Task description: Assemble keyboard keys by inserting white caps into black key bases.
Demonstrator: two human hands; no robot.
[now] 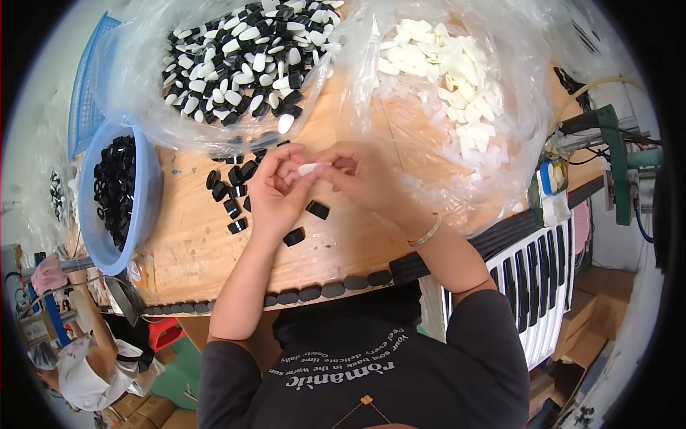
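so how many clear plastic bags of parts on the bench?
2. One bag at upper left holds mixed black-and-white pieces; the other bag at upper right holds white pieces, just beyond both hands. More may sit out of view.

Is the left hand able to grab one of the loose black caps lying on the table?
Probably yes. The left hand hovers right beside the loose black caps with nothing between them, though its fingers currently pinch a small white piece.

Bare counter (193,243) is lying open below and to the left of the hands (314,179). Loose black caps (232,193) are crowding the left hand's side, two clear bags (429,107) are blocking the far side and right, and a blue basin (146,207) is closing off the far left.
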